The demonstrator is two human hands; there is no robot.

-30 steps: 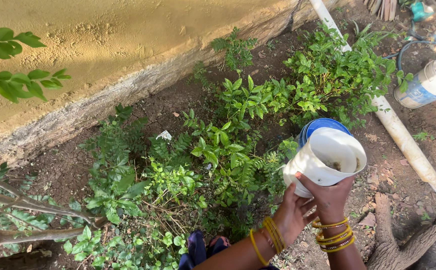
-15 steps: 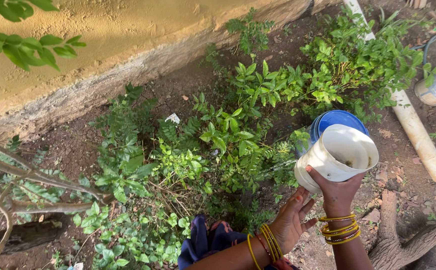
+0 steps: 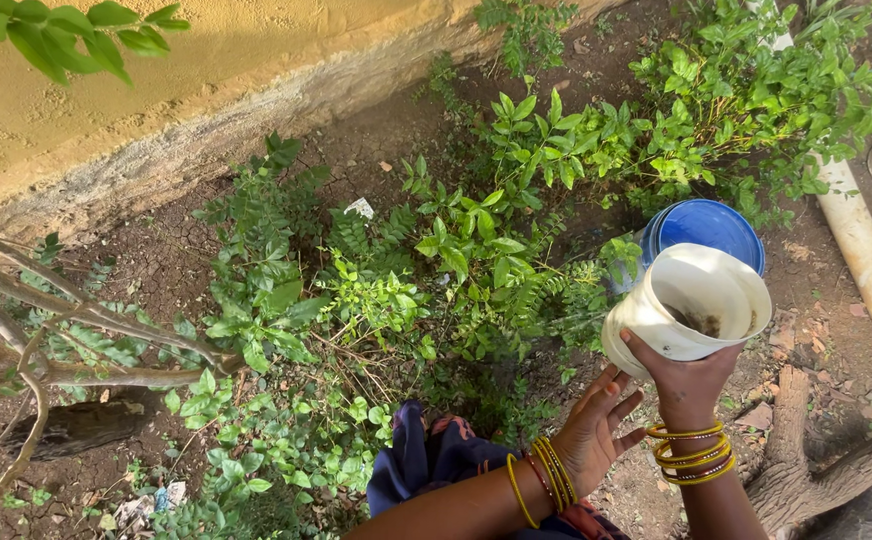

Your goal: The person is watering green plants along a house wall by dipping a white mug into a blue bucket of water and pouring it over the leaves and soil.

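Two containers are sitting close together at the right of the garden bed: a white plastic tub and, just behind it, a blue bucket whose round blue top is showing above the tub's rim. The right hand is gripping the white tub from below, fingers wrapped around its lower wall, and is holding it tilted toward the leafy green plants with its open mouth facing the camera. Inside the tub, a small dark patch of wet debris is lying against the lower wall; otherwise the white interior is showing bare. A thin thread of water seems to be passing toward the plants to the tub's left, though it is too faint to be sure. The left hand is hanging open just below the tub, fingers spread, holding nothing. Yellow bangles are circling both wrists. A white pipe is lying on the bare soil at the far right, and a rough yellow wall is bordering the bed.
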